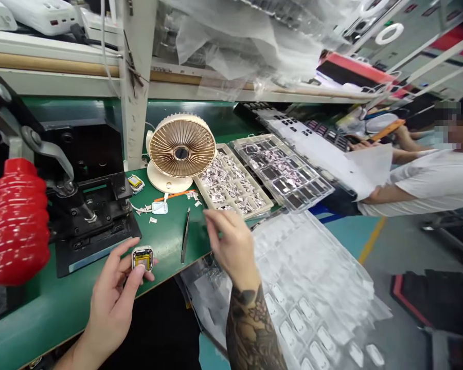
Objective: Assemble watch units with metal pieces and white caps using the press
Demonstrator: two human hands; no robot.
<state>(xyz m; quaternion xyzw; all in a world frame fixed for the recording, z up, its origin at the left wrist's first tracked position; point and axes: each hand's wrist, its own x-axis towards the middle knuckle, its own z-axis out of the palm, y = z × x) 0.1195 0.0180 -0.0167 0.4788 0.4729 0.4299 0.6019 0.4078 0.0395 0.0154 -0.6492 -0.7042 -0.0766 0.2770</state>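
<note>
My left hand (113,295) grips a smartwatch case (142,258) with a pale rim, its open inside facing up. A yellow, foil-like part shows within it, and my thumb rests on the lower edge. My right hand (231,241) is above the bench's front edge, thumb and fingers drawn together in a pinch. Whatever may be between those fingertips is too small to make out. Between my hands, black tweezers (185,235) lie on the green bench (165,275). Just beyond my right hand is a cream compartment tray (268,205) full of small white pieces.
A small fan (181,152) stands behind the tweezers. At left is a hand press with a red grip (20,223). A second watch case (136,183) lies near the fan. A clear tray (312,192) and film-covered trays (312,257) extend right, where a co-worker (416,180) sits.
</note>
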